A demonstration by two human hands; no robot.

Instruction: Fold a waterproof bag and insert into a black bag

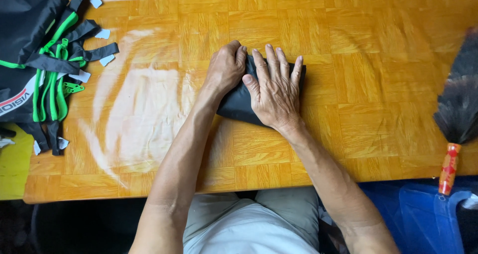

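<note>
A small folded black cloth (235, 106) lies on the wooden parquet-pattern table (378, 69), near its middle. My right hand (275, 92) lies flat on top of the cloth, fingers spread and pointing away from me. My left hand (225, 68) is curled over the cloth's left end, fingers bent against it. Most of the cloth is hidden under the two hands.
A heap of black fabric with green straps and white tags (45, 60) sits at the table's far left. A feather duster with an orange handle (455, 129) lies at the right edge. A blue plastic bin (418, 219) stands below the table on the right.
</note>
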